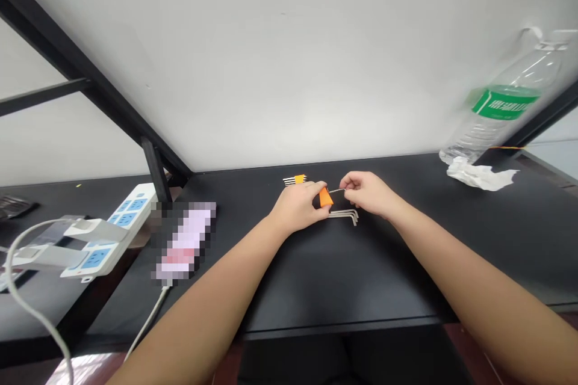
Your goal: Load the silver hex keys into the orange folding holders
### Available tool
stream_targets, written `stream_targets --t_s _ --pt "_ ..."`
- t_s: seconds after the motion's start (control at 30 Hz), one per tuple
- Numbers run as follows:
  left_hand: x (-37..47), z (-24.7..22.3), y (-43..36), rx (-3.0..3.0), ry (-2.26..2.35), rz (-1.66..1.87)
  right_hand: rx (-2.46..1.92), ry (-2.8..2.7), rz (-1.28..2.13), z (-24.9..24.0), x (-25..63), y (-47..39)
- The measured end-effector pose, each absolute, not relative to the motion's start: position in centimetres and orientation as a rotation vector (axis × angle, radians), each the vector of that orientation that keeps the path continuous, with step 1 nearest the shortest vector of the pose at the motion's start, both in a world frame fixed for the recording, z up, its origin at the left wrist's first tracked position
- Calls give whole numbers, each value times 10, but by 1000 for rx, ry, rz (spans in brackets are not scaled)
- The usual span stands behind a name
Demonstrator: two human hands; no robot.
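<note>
My left hand point(300, 204) is closed around an orange hex key holder point(326, 197) near the back of the black table. With thumb and fingertips, my right hand point(363, 191) pinches a thin metal hex key point(336, 190) whose other end meets the holder; how far it sits inside is hidden. Several loose L-shaped hex keys point(345, 215) lie on the table just below the holder, their bent ends to the right. Behind my left hand is a second orange holder point(300, 179) with several thin keys sticking out to the left.
A phone-like pixelated object point(187, 240) with a white cable lies at left, beside a white power strip point(112, 231) with plugs. At the right back stand a large clear bottle point(506, 102) and a crumpled tissue point(481, 174). A black metal frame point(112, 114) rises at left.
</note>
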State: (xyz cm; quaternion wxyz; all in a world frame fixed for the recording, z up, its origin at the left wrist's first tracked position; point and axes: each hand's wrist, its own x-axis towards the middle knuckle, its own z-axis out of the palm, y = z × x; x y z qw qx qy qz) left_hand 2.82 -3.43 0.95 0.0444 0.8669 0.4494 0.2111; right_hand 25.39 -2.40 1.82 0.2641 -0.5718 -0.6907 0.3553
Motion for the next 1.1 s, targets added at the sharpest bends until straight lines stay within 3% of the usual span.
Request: stream_targets --t_s 0.1,0.2,0.63,1.1 --pt "25 8 -32 2634 1399 639 -1731 -2091 745 27 269 -21" --pt "23 7 -31 2606 1411 664 -1813 -2315 739 33 279 -21" --pt "23 4 -32 2591 1356 714 -1590 -2594 658 24 250 -47" --pt "37 12 -41 2587 1222 716 -1358 -1800 1040 20 236 -39"
